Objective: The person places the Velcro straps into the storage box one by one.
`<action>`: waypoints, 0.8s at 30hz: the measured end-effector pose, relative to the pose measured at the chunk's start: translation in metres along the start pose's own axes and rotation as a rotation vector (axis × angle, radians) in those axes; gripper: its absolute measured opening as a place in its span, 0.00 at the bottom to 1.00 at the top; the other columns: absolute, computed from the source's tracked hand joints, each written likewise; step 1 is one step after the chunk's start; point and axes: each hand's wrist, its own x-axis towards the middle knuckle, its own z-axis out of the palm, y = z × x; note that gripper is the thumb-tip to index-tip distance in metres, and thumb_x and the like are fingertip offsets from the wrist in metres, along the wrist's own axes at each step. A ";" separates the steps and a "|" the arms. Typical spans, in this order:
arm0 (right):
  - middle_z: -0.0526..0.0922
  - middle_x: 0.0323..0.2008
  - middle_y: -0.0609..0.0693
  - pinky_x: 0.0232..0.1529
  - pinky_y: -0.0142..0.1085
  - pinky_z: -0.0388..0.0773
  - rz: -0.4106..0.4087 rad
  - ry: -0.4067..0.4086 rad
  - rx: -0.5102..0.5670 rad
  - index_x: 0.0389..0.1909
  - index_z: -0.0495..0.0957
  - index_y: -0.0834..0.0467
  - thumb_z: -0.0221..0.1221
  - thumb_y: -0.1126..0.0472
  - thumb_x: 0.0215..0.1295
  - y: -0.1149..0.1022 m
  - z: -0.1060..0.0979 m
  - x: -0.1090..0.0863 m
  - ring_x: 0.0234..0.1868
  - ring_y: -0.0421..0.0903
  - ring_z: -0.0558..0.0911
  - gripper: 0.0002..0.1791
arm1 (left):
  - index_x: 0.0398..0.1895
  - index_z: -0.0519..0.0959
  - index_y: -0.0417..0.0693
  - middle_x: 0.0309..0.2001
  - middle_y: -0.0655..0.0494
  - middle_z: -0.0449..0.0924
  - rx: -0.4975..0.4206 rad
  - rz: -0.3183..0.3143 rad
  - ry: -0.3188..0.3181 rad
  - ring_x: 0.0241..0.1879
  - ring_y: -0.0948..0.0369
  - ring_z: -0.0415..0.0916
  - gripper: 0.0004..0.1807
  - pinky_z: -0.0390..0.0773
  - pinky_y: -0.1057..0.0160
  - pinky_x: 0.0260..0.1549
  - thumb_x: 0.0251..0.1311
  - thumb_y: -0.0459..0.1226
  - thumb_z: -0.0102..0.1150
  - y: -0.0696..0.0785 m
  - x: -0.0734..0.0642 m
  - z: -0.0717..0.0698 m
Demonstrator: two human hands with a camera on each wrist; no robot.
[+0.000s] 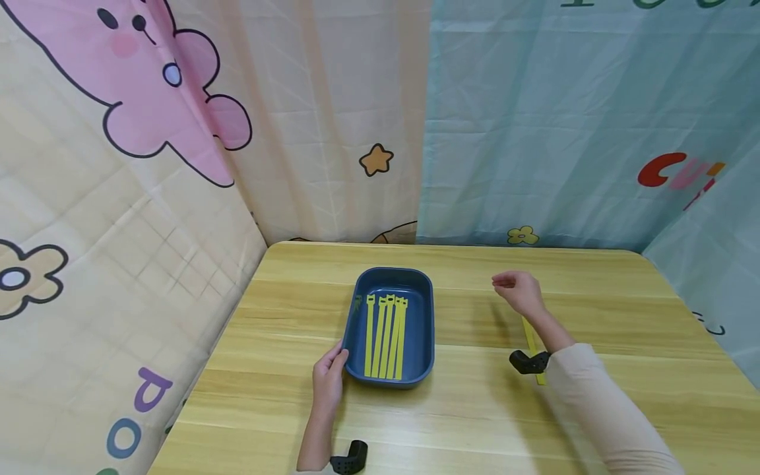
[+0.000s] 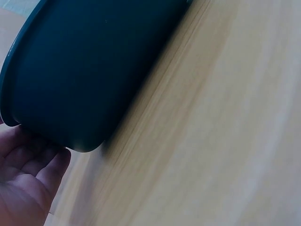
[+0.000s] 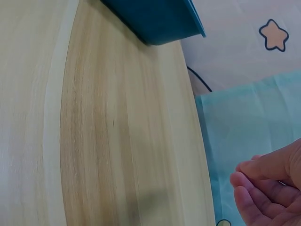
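A dark blue rectangular tray (image 1: pixel 420 330) with rounded corners sits on the table. Inside it, several yellow strap-like cable ties (image 1: pixel 380 340) lie side by side lengthwise, their wider slotted heads at the far end. My left hand (image 1: pixel 330 376) grips the tray's near left corner, thumb at the rim and fingers against the outer wall, as the left wrist view shows of the fingers (image 2: pixel 51 165). To the right, my right hand (image 1: pixel 519 290) hovers over the table with loosely bent fingers and nothing in them. Another yellow cable tie (image 1: pixel 530 335) lies beneath that forearm, partly hidden.
The light wooden table (image 1: pixel 285 297) ends at a back edge against printed cloth curtains (image 1: pixel 332 132). More cloth hangs along the left and right sides. Black wrist devices (image 1: pixel 350 458) are worn on both wrists.
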 end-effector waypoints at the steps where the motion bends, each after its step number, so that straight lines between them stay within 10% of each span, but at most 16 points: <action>1: 0.77 0.35 0.62 0.35 0.42 0.74 0.006 -0.001 0.003 0.39 0.74 0.69 0.53 0.69 0.53 0.001 -0.001 0.000 0.36 0.54 0.76 0.11 | 0.49 0.67 0.30 0.51 0.41 0.67 -0.003 0.010 -0.002 0.54 0.55 0.59 0.18 0.62 0.66 0.49 0.57 0.32 0.45 -0.001 0.000 0.000; 9: 0.76 0.36 0.63 0.35 0.42 0.74 0.062 0.033 -0.008 0.41 0.73 0.69 0.53 0.66 0.54 0.017 -0.018 -0.001 0.37 0.55 0.75 0.14 | 0.47 0.68 0.28 0.48 0.38 0.69 -0.037 0.150 -0.018 0.51 0.54 0.63 0.18 0.65 0.64 0.48 0.56 0.33 0.45 -0.004 -0.001 -0.001; 16: 0.76 0.35 0.65 0.34 0.42 0.74 0.091 0.046 -0.029 0.40 0.73 0.72 0.53 0.69 0.53 0.033 -0.028 -0.001 0.37 0.56 0.75 0.13 | 0.49 0.66 0.28 0.51 0.40 0.66 -0.022 0.001 -0.010 0.54 0.56 0.59 0.18 0.61 0.67 0.50 0.57 0.31 0.44 0.005 -0.001 0.000; 24: 0.77 0.33 0.65 0.37 0.45 0.71 0.157 0.032 -0.068 0.39 0.72 0.74 0.52 0.70 0.53 0.043 -0.031 0.000 0.36 0.58 0.74 0.13 | 0.50 0.66 0.28 0.51 0.40 0.66 -0.018 -0.001 -0.007 0.54 0.56 0.59 0.18 0.61 0.67 0.50 0.57 0.30 0.44 0.003 0.000 0.000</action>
